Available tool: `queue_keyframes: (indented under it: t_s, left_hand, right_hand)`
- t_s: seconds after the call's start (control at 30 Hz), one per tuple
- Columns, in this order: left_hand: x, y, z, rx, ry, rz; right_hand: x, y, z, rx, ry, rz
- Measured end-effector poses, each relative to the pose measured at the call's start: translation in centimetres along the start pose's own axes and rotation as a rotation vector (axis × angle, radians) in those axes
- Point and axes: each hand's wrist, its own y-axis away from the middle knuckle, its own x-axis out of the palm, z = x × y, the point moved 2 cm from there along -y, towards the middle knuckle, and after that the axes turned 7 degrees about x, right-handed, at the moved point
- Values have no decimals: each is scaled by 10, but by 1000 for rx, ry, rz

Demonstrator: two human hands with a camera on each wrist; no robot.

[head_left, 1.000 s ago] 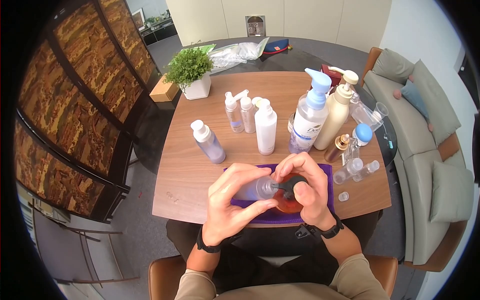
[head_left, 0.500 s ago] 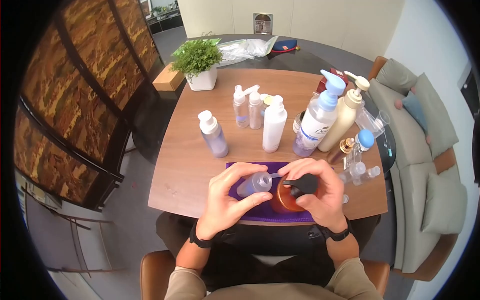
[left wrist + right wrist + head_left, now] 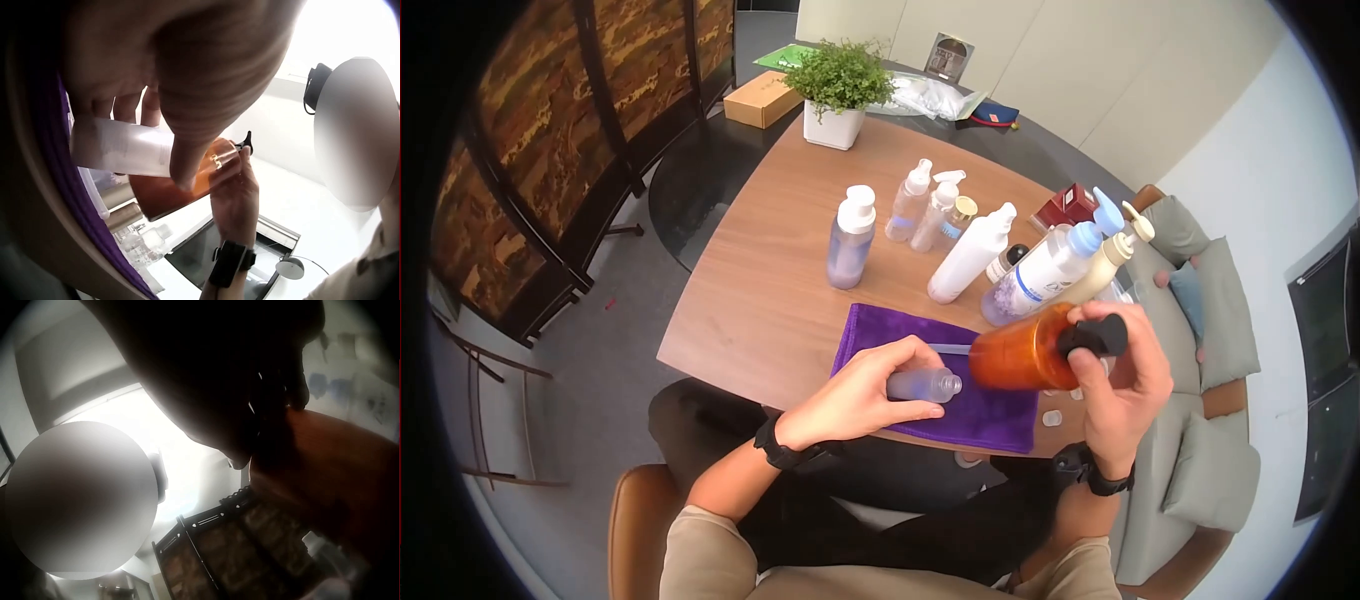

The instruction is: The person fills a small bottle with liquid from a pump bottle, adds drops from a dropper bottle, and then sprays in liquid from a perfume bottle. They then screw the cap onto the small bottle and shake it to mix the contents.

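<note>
My left hand holds a small translucent bottle between thumb and fingers. It is tipped on its side over the purple cloth, with its uncapped threaded neck pointing right. An amber pump bottle with a black pump head is gripped near its top by my right hand. That bottle leans well over above the cloth's right part, its base toward the left. A thin pale strip shows between the two bottles. In the left wrist view the amber bottle appears behind the small one.
Beyond the cloth stand a frosted pump bottle, a white bottle, a blue-topped Dove pump bottle and several smaller bottles. A small clear cap lies by the cloth's right edge. A potted plant stands at the far edge.
My right hand has lifted the amber bottle up and to the right, away from the small bottle, and tilted it over. The small bottle has turned further sideways. The head view has shifted and rotated.
</note>
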Motion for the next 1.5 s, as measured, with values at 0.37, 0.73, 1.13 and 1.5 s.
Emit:
queue_keyframes:
  t_s: [0.37,0.73,1.13,1.5]
  left_hand:
    - [-2,5,6,-2,-60,-60]
    - [-4,4,3,-8,-26,2]
    - [-4,4,0,40,-24,-4]
    - [11,7,-21,179,-153,36]
  right_hand:
    - [61,-67,14,7,-170,180]
    - [107,-90,1,8,-1,252]
    - [114,-89,-8,59,257,340]
    - [90,-11,22,-362,171,901]
